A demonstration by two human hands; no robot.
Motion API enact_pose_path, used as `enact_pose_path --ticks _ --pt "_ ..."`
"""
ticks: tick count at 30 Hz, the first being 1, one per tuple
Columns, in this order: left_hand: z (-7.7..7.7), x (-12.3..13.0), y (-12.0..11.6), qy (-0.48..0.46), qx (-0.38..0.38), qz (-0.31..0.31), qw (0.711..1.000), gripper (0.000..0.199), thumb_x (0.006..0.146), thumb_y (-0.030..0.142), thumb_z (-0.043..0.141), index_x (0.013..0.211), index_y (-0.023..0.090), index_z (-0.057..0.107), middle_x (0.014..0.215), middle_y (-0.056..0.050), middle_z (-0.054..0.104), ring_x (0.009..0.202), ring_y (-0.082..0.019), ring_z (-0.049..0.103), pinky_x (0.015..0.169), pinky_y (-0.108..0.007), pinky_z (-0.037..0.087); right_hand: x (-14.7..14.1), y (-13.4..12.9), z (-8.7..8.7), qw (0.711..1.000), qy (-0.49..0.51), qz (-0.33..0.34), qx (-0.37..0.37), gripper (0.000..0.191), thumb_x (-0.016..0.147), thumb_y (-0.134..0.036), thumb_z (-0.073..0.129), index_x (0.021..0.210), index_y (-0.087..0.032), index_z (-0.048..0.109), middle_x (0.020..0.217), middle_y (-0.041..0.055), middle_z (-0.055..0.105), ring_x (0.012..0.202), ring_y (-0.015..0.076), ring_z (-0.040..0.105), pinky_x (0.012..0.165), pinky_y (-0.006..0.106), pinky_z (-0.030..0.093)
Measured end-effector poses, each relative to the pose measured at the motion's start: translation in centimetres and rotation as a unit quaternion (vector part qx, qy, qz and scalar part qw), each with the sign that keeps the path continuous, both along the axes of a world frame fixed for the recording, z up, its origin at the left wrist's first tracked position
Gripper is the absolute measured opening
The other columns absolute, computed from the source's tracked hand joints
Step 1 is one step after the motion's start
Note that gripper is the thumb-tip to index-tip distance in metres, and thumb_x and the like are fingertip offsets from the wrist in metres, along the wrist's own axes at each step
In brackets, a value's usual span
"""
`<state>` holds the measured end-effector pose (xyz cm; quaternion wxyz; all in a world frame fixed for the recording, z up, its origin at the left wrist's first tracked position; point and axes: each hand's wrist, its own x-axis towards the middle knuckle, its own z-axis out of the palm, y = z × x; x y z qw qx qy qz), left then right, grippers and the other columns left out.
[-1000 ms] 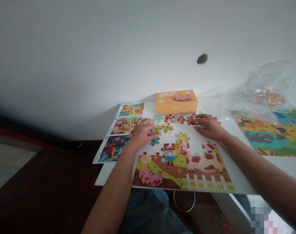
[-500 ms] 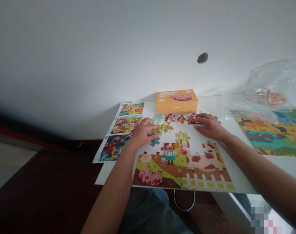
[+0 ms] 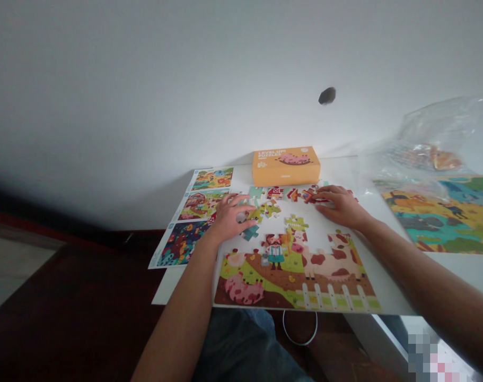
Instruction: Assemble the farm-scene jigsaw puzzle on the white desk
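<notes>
Left hand (image 3: 233,216) and right hand (image 3: 339,206), both open with fingers spread, over loose puzzle pieces (image 3: 270,209); partly assembled farm puzzle (image 3: 292,276) at the near edge of the table (image 3: 388,276).

The right hand (image 3: 340,206) covers part of the red pieces (image 3: 307,195) near the desk's (image 3: 392,297) back edge. The left hand (image 3: 230,216) hides bits of 2 picture cards (image 3: 185,241) at the left edge. I can't tell if either hand grips a piece. The small box words are blurry. The animal picture (image 3: 451,217) runs out of view.
</notes>
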<state>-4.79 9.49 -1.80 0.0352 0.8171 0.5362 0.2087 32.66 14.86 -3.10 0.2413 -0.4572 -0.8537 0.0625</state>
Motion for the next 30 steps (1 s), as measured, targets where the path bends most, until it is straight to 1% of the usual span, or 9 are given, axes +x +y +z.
enact_pose_path --ticks 7,9,11,13,15,18,22,26,30 --pt "-0.2 -0.2 0.1 -0.019 0.002 -0.019 1.000 0.033 0.079 0.040 0.074 0.110 0.031 0.071 0.127 0.002 0.066 0.133 -0.030 0.039 0.112 -0.053 0.027 0.0 0.2 0.2 0.999 0.033 -0.009 0.000 0.039 0.083 -0.031 0.059 0.121 -0.021 0.066 0.115 0.0100 0.067 0.105 0.0272 0.061 0.093 0.041 0.044" --pt "-0.1 -0.2 0.1 -0.022 0.000 -0.014 1.000 0.037 0.079 0.039 0.074 0.114 0.030 0.070 0.124 0.002 0.069 0.132 -0.030 0.040 0.112 -0.052 0.028 0.0 0.3 0.3 0.998 0.058 -0.035 0.008 0.039 0.082 -0.028 0.058 0.119 -0.020 0.066 0.109 0.0101 0.068 0.099 0.0258 0.062 0.088 0.038 0.045" --pt "-0.1 -0.2 0.1 -0.025 0.002 -0.009 1.000 0.040 0.078 0.039 0.074 0.117 0.030 0.069 0.121 0.001 0.070 0.130 -0.030 0.042 0.111 -0.052 0.029 0.2 0.4 0.5 0.992 0.092 -0.083 0.019 0.035 0.080 -0.025 0.057 0.112 -0.018 0.068 0.095 0.0080 0.069 0.085 0.0221 0.062 0.080 0.034 0.046" --pt "-0.2 -0.1 0.1 -0.030 0.006 -0.008 1.000 0.040 0.078 0.040 0.075 0.116 0.030 0.069 0.120 0.001 0.070 0.128 -0.030 0.044 0.110 -0.050 0.031 0.4 0.3 0.9 0.980 0.130 -0.146 0.028 0.031 0.077 -0.021 0.055 0.104 -0.017 0.070 0.073 0.0024 0.063 0.066 0.0169 0.057 0.068 0.030 0.044" --pt "-0.2 -0.1 0.2 -0.033 0.011 -0.013 0.999 0.039 0.078 0.040 0.075 0.115 0.030 0.069 0.119 0.000 0.070 0.124 -0.028 0.048 0.110 -0.049 0.032 0.5 0.2 1.3 0.965 0.165 -0.201 0.039 0.029 0.075 -0.018 0.054 0.098 -0.017 0.071 0.056 -0.0036 0.050 0.053 0.0132 0.047 0.060 0.027 0.038" --pt "-0.3 0.0 0.3 -0.032 0.019 -0.027 0.999 0.038 0.077 0.041 0.075 0.113 0.029 0.070 0.118 -0.001 0.070 0.117 -0.026 0.053 0.109 -0.048 0.032 0.4 -0.3 1.8 0.952 0.205 -0.222 0.047 0.024 0.073 -0.014 0.051 0.088 -0.018 0.069 0.048 -0.0076 0.034 0.046 0.0106 0.036 0.054 0.025 0.032" --pt "-0.5 0.1 0.3 -0.029 0.026 -0.044 0.998 0.038 0.076 0.044 0.076 0.111 0.030 0.071 0.114 -0.001 0.070 0.115 -0.026 0.054 0.108 -0.047 0.032 -0.1 -0.9 2.4 0.946 0.234 -0.220 0.042 0.018 0.074 -0.014 0.049 0.077 -0.018 0.067 0.046 -0.0081 0.030 0.044 0.0092 0.031 0.050 0.024 0.028" --pt "-0.6 0.1 0.4 -0.024 0.038 -0.040 0.998 0.024 0.089 0.037 0.061 0.109 0.030 0.072 0.112 -0.001 0.071 0.113 -0.023 0.054 0.109 -0.046 0.031 -0.4 -1.2 2.7 0.926 0.289 -0.232 0.068 0.018 0.085 -0.024 0.051 0.095 -0.018 0.063 0.047 -0.0100 0.030 0.041 0.0091 0.028 0.049 0.025 0.027" --pt "-0.8 0.0 0.5 -0.004 0.060 -0.014 0.998 0.028 0.093 0.031 0.052 0.113 0.032 0.071 0.123 -0.001 0.065 0.117 -0.023 0.052 0.106 -0.048 0.032 -0.1 -1.1 2.7 0.887 0.354 -0.267 0.129 0.034 0.097 -0.039 0.036 0.114 -0.017 0.056 0.051 -0.0076 0.036 0.042 0.0121 0.036 0.048 0.027 0.029"
